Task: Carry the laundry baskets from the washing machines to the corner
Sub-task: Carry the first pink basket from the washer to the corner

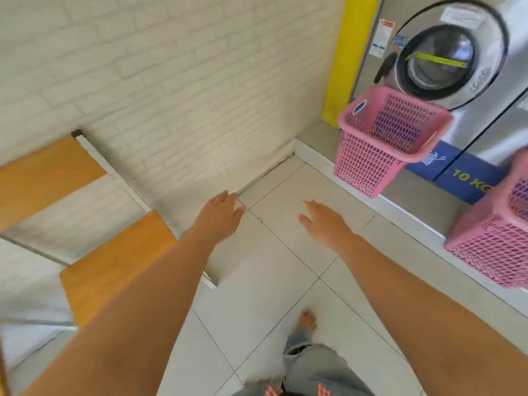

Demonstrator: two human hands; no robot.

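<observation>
Reaching out over the pale tiled floor [274,261], the person's left hand [218,217] and right hand [323,222] hang empty, fingers loosely spread. Two pink plastic lattice laundry baskets [380,141] [497,232] stand on the raised ledge before the steel front-loading washing machine [445,52], well apart from both hands.

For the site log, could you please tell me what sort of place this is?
Probably a self-service laundromat: a steel front-loading washer marked "10 KG", and pink baskets standing on the ledge before it.
</observation>
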